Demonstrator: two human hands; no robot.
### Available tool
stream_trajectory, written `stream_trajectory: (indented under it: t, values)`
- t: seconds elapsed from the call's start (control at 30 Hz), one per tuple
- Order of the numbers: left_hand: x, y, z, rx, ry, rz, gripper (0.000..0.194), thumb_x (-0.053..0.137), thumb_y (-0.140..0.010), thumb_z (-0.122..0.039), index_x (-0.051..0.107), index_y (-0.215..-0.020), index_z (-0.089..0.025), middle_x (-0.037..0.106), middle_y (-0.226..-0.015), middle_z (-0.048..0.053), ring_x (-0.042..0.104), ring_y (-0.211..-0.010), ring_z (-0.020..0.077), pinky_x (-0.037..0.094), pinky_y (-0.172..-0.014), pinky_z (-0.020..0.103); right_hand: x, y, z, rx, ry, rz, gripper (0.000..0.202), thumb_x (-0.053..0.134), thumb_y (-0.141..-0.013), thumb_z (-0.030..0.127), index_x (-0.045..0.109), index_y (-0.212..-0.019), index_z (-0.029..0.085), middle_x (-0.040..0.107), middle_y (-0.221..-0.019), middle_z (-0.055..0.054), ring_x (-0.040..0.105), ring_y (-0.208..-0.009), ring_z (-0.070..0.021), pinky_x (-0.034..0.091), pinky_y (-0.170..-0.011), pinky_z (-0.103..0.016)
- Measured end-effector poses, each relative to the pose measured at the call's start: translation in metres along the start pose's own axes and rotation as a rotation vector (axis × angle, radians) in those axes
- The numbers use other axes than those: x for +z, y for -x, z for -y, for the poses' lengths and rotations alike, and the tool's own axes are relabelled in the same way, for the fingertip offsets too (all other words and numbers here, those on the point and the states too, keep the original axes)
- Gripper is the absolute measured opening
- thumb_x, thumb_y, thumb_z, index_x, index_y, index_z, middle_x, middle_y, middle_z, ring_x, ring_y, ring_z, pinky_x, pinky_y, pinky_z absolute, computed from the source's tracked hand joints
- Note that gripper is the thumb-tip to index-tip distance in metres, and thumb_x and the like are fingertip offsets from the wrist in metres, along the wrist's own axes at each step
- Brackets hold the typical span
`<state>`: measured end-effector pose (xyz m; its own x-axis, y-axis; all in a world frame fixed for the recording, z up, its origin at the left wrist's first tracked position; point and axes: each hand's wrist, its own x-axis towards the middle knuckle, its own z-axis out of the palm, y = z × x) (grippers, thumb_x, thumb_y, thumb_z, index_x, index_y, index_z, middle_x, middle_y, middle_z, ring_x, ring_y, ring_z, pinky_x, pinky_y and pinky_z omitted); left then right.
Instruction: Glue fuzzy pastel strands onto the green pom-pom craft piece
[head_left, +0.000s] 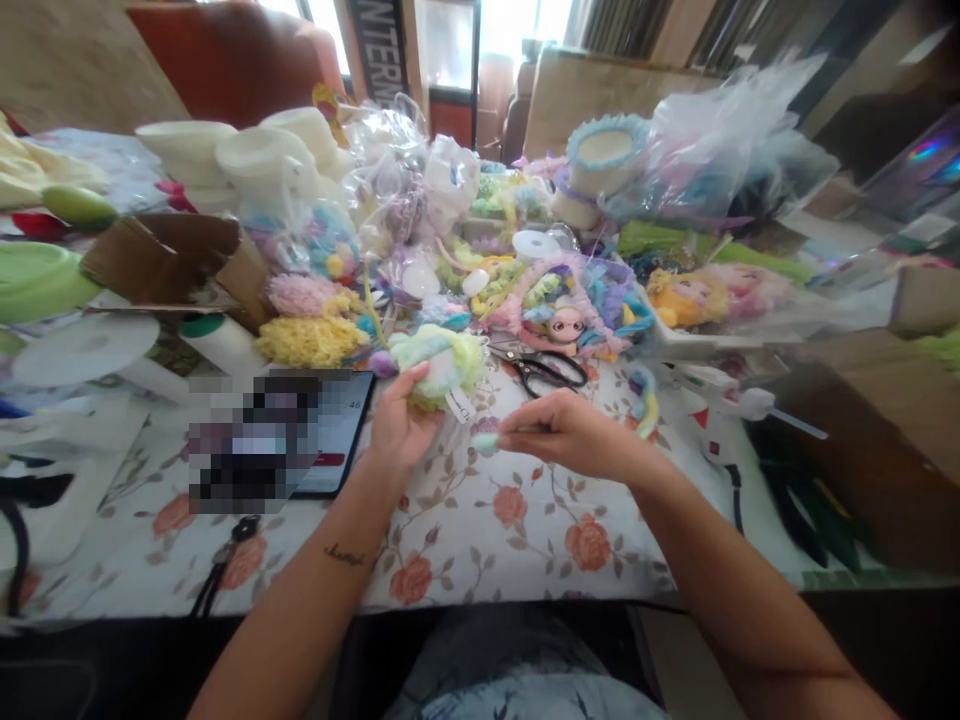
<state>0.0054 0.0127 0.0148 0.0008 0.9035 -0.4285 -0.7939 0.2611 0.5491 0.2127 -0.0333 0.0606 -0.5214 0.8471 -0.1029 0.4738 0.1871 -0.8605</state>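
Observation:
My left hand is closed around a fuzzy plush piece in pale green, yellow and blue. A small white tag with dark lettering hangs from its lower right side. Between the fingertips of my right hand is a small purple and mint-green piece, held just below and right of the plush and apart from it. Exactly what this small piece is cannot be made out. Black-handled scissors lie behind my right hand on the flowered tablecloth.
A tablet lies left of my left hand. Beyond it stand a cardboard box and a thread cone. Fuzzy trimmings and a doll head are heaped at the back. A glue gun lies at right, near another cardboard box.

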Motion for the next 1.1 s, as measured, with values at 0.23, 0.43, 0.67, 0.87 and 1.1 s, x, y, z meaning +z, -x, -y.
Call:
stream_trajectory:
  t: [0.23,0.43,0.67,0.87,1.1]
  values:
    - [-0.003,0.0,0.005,-0.004,-0.017,0.026,0.041,0.068,-0.088,-0.008,0.071,-0.128,-0.019,0.083,-0.1,0.003,0.079,-0.093,0.0181,0.064,-0.087,0.027,-0.003,0.022,-0.05,0.189,0.368,-0.158,0.012,0.069,-0.09,0.03,0.08,-0.09,0.025,0.078,-0.081,-0.003,0.071,-0.074,-0.0229,0.052,-0.07,-0.032]
    - [-0.002,0.002,0.011,-0.048,-0.046,-0.007,0.041,0.069,-0.088,-0.005,0.071,-0.127,-0.018,0.083,-0.1,0.003,0.079,-0.091,0.0171,0.064,-0.084,0.025,-0.006,0.048,-0.06,0.087,0.478,-0.267,0.025,0.07,-0.095,0.036,0.081,-0.113,0.023,0.079,-0.117,-0.012,0.076,-0.106,-0.0319,0.06,-0.094,-0.045]
    - [-0.001,0.001,0.007,-0.034,-0.068,0.019,0.045,0.068,-0.088,-0.006,0.071,-0.131,-0.019,0.083,-0.1,0.003,0.079,-0.085,0.0158,0.065,-0.078,0.024,-0.007,0.078,-0.056,0.156,0.747,-0.418,0.021,0.067,-0.097,0.034,0.076,-0.11,0.022,0.08,-0.111,-0.014,0.076,-0.106,-0.0348,0.061,-0.088,-0.046]
    - [0.0,0.001,0.006,-0.042,-0.094,0.003,0.044,0.064,-0.092,-0.005,0.071,-0.133,-0.018,0.084,-0.102,0.005,0.08,-0.085,0.0166,0.066,-0.078,0.024,-0.007,0.09,-0.065,0.348,0.67,-0.328,0.006,0.069,-0.09,0.025,0.07,-0.096,0.023,0.08,-0.088,-0.005,0.076,-0.079,-0.0256,0.054,-0.068,-0.033]
    - [0.004,0.013,0.005,-0.276,-0.137,0.119,0.038,0.056,-0.099,-0.013,0.07,-0.133,-0.013,0.085,-0.103,0.01,0.082,-0.1,0.025,0.068,-0.09,0.035,-0.001,0.082,-0.058,0.228,0.933,-0.382,0.024,0.056,-0.09,0.007,0.074,-0.1,0.02,0.078,-0.097,-0.009,0.073,-0.086,-0.025,0.045,-0.068,-0.031]
